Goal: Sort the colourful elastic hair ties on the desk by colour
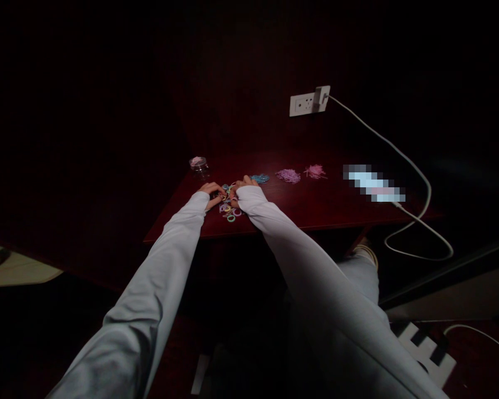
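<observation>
A loose pile of small coloured hair ties (231,218), in green, yellow, purple and blue rings, lies near the front edge of the dark red table (299,213). At its left side is my left hand (211,191), with fingers and thumb bent together into the pile. My right hand (243,185) reaches in from the right, its fingers curled down among the rings. What either hand pinches is too small to make out. Just past my right hand sits a heap of blue bands (260,178). Further right are a purple heap (288,175) and a pink heap (315,172).
A clear jar (198,165) with something pink at its top stands at the table's back left. A blurred-out bright device (374,184) lies at the right, joined by a white cable (399,149) to a wall socket (303,103). A white power strip (426,352) is at lower right.
</observation>
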Tool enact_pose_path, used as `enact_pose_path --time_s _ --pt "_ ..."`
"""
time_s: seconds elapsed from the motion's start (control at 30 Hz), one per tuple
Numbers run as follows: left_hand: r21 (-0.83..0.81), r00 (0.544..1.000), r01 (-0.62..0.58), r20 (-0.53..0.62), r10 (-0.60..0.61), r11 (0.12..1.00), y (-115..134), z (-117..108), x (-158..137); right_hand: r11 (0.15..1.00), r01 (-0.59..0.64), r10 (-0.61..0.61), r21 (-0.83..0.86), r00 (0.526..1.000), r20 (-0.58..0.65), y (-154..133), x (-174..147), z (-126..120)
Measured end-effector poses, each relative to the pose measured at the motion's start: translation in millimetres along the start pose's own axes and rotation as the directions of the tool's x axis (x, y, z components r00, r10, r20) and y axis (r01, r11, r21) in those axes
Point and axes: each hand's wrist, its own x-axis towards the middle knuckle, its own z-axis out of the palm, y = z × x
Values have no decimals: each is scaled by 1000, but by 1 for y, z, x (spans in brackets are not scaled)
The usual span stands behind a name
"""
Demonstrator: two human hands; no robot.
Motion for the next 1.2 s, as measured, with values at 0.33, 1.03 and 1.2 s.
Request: enact_pose_path --time_s 0.33,1.03,1.2 --pt "-15 996 -15 -83 13 1000 19 3 0 996 -33 42 79 992 -122 14 13 17" --pt "-3 997 -71 -35 71 997 12 7 4 985 -93 106 143 991 -82 20 8 17" --pt "-4 995 -64 -78 64 998 14 5 3 974 -155 172 164 981 -94 28 3 16"
